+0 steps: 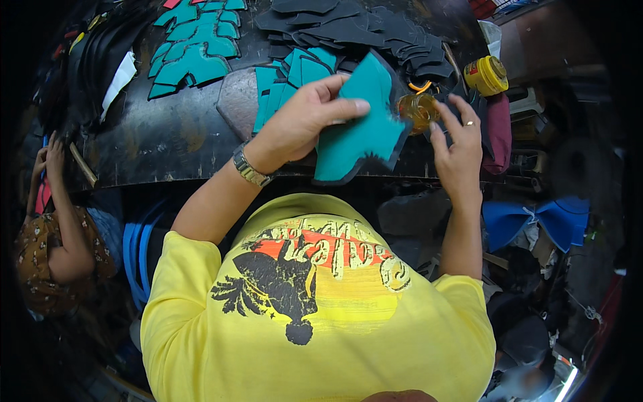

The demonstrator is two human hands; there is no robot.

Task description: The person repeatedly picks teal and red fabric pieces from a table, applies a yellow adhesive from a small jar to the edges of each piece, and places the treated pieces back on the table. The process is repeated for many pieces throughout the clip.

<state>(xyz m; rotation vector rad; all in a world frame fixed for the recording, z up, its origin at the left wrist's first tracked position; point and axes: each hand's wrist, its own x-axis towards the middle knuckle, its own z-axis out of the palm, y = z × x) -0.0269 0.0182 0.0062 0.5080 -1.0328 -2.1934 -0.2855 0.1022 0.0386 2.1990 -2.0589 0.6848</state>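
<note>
My left hand [311,117] pinches a teal cut piece [355,137] with a black edge, thumb on its face. The piece is held tilted above the near edge of the table. Just to its right stands a small glass jar [420,115] with amber contents. My right hand [459,144] is beside the jar, thumb and fingers curved apart, a ring on one finger; I see nothing between them. Below the left hand, more teal pieces [268,94] lie overlapped on a worn brown-grey board [238,104].
Overlapping teal pieces [194,67] lie at the far left of the dark table [154,144], dark grey pieces [348,23] at the back. A yellow tub [487,75] stands right, above a maroon cloth [497,134]. At left, another person's hands [52,159] are near the table edge.
</note>
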